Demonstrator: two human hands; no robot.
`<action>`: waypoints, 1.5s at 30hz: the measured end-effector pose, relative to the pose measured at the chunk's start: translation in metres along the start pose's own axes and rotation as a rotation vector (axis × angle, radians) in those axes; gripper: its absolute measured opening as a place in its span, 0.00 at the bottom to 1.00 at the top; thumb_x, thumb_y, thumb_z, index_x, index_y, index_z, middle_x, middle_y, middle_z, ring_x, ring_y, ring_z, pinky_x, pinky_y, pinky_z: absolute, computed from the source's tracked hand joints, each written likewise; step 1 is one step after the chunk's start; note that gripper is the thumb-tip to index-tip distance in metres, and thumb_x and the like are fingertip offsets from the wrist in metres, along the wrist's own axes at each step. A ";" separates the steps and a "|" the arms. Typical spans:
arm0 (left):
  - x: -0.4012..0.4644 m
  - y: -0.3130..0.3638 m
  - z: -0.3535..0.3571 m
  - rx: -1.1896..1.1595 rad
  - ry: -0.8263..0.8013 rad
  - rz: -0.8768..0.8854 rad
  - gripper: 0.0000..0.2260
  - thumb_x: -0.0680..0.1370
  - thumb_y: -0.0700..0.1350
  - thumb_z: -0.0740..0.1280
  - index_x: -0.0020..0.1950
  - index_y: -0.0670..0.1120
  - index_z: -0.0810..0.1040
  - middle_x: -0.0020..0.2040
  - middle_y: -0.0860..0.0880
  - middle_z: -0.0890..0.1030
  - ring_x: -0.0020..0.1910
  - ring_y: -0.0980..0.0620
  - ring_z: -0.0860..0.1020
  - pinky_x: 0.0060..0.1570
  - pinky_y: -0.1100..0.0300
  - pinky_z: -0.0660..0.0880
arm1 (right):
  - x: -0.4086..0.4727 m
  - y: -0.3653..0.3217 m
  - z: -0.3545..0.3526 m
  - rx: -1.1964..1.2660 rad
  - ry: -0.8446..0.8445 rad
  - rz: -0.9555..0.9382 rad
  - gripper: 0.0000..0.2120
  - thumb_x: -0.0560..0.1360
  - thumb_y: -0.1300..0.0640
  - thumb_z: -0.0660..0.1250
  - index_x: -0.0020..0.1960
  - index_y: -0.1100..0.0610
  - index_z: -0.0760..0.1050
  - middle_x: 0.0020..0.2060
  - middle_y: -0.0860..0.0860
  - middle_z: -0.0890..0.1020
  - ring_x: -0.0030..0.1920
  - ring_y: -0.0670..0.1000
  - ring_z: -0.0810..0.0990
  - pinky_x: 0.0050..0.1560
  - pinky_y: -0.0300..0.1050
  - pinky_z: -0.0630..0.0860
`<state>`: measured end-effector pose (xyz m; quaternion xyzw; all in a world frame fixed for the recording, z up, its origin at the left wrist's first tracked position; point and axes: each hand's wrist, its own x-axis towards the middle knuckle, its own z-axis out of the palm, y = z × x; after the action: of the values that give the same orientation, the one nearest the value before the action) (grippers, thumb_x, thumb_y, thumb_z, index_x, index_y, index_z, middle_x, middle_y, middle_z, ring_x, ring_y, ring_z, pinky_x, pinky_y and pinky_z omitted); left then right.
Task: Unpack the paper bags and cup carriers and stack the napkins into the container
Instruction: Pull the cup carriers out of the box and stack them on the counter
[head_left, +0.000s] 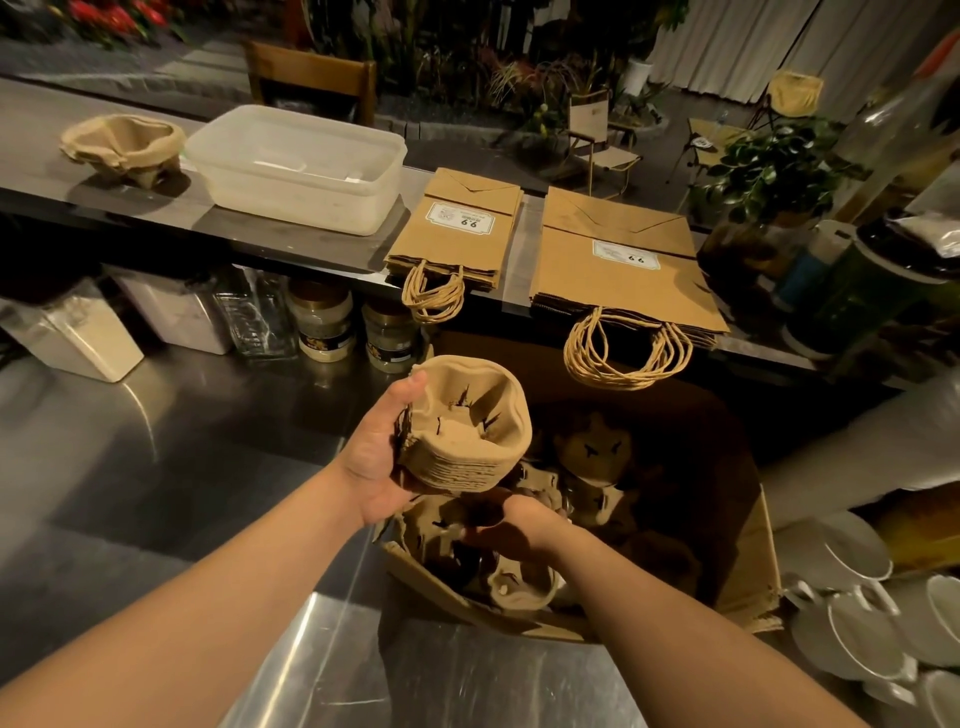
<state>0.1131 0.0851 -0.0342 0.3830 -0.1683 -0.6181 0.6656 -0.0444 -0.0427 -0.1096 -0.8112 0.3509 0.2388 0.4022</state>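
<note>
Both bare forearms extend forward from the lower frame edge, converging. Left hand: palm turned inward, thumb up, fingers curled beneath a nested stack of tan moulded-pulp cup carriers, gripping it. Right hand: lower, knuckles up, fingers reaching downward; its fingertips are in shadow, grip undetermined.

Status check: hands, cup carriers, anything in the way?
Left hand holds carrier stack above the box. Right hand down among loose carriers, grip unclear. Shelf ahead: bags, container.
</note>
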 end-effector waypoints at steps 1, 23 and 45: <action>0.000 0.000 0.001 0.006 0.006 -0.003 0.41 0.64 0.66 0.80 0.73 0.51 0.76 0.71 0.38 0.77 0.71 0.34 0.75 0.68 0.36 0.72 | -0.001 0.000 0.000 0.007 -0.007 -0.008 0.27 0.78 0.41 0.69 0.74 0.49 0.69 0.64 0.50 0.79 0.61 0.51 0.77 0.62 0.47 0.75; 0.002 0.014 0.014 0.223 0.267 -0.206 0.33 0.69 0.71 0.68 0.65 0.50 0.83 0.62 0.37 0.83 0.65 0.34 0.79 0.71 0.36 0.70 | -0.096 0.052 -0.020 0.231 0.655 -0.127 0.05 0.74 0.35 0.67 0.50 0.28 0.78 0.58 0.41 0.68 0.65 0.51 0.66 0.69 0.62 0.69; -0.010 0.004 0.031 0.451 0.207 -0.367 0.49 0.50 0.76 0.79 0.64 0.49 0.84 0.61 0.37 0.84 0.64 0.33 0.80 0.69 0.35 0.72 | -0.124 0.043 -0.023 -0.550 1.361 -0.800 0.15 0.79 0.41 0.69 0.66 0.36 0.74 0.54 0.50 0.68 0.56 0.55 0.65 0.55 0.57 0.63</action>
<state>0.0927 0.0850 -0.0092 0.6059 -0.1603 -0.6328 0.4546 -0.1539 -0.0330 -0.0340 -0.9108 0.1319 -0.3872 -0.0555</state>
